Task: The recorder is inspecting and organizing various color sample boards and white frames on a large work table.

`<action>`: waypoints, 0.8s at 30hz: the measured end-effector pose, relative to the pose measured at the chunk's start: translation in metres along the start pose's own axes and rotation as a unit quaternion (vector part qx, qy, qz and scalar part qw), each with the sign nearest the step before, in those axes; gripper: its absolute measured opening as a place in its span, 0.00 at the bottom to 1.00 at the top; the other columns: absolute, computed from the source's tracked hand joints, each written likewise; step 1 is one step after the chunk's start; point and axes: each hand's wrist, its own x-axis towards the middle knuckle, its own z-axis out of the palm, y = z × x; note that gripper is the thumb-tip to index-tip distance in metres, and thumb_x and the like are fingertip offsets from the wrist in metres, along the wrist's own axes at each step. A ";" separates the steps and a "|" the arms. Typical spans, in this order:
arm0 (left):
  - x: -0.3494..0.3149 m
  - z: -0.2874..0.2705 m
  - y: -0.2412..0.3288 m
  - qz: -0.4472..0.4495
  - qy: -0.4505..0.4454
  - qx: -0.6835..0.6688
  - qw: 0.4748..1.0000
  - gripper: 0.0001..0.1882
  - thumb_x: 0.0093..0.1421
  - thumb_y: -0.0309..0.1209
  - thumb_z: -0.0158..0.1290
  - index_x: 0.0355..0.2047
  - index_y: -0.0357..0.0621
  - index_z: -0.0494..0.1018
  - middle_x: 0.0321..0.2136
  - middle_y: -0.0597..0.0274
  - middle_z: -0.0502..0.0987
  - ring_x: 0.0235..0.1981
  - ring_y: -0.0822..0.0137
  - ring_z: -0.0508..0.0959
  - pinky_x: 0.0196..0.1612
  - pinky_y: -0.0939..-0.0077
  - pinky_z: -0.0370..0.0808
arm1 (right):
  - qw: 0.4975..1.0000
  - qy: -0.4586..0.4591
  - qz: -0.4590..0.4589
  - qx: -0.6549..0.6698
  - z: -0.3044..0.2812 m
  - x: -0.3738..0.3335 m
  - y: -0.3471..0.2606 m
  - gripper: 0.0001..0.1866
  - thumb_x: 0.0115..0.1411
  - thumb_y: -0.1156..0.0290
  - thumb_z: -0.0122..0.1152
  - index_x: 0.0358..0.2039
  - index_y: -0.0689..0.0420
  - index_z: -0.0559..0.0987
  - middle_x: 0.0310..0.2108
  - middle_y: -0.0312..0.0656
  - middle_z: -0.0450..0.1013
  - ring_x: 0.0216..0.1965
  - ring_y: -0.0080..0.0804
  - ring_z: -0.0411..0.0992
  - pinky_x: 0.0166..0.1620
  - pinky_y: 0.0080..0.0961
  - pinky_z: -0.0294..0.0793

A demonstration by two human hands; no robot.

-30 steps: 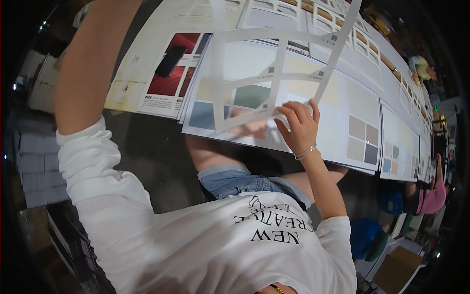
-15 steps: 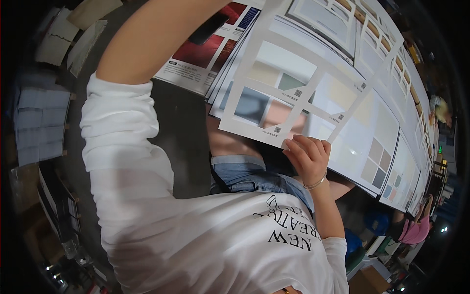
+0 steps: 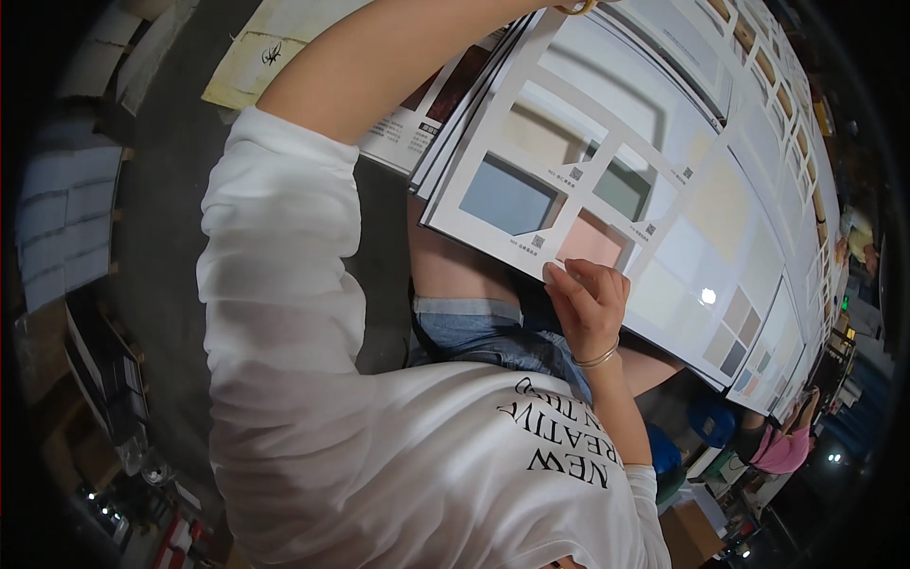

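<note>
A white cut-out card sheet (image 3: 492,230) with several windows lies over a board of colour swatches. Blue (image 3: 510,194), green (image 3: 623,188) and pink (image 3: 588,240) patches show through its openings. My right hand (image 3: 590,296) pinches the sheet's near edge between thumb and fingers, below the pink patch. Across the upper left stretches my left arm (image 3: 408,66). Its wrist, with a gold-coloured band, reaches the top edge over the sheet's far side; the left hand is almost wholly cut off there.
More swatch boards (image 3: 725,327) and white cut-out sheets (image 3: 758,71) run along the table to the right. Printed sheets with dark red pictures (image 3: 403,137) lie under my left arm. Stacked paper (image 3: 71,213) stands at far left. A person in pink (image 3: 785,450) is at far right.
The cut-out sheet has come down and shifted against the board, so the swatches now fill its windows. My left arm has moved right, its hand leaving the top edge.
</note>
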 end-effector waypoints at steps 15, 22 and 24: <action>-0.015 0.019 -0.017 -0.022 -0.035 -0.023 0.999 0.12 0.54 0.32 0.59 0.40 0.52 0.83 0.43 0.58 0.79 0.50 0.57 0.75 0.57 0.55 0.64 | 0.999 -0.029 0.027 0.019 0.010 0.001 -0.003 0.21 0.44 0.73 0.74 0.42 0.46 0.84 0.39 0.34 0.76 0.37 0.32 0.70 0.41 0.30 0.63; -0.017 0.020 -0.021 -0.026 -0.023 -0.040 0.999 0.12 0.54 0.32 0.59 0.40 0.51 0.83 0.43 0.57 0.79 0.51 0.57 0.75 0.57 0.55 0.64 | 0.999 -0.036 0.029 0.016 0.010 0.000 -0.002 0.22 0.44 0.74 0.74 0.42 0.46 0.84 0.40 0.34 0.76 0.37 0.32 0.70 0.41 0.29 0.62; -0.017 0.020 -0.023 -0.022 -0.031 -0.033 0.999 0.13 0.54 0.31 0.58 0.41 0.51 0.83 0.43 0.57 0.79 0.51 0.58 0.75 0.58 0.54 0.63 | 0.999 -0.039 0.027 0.016 0.009 0.003 -0.004 0.22 0.43 0.75 0.74 0.42 0.48 0.84 0.39 0.35 0.76 0.37 0.33 0.70 0.41 0.30 0.64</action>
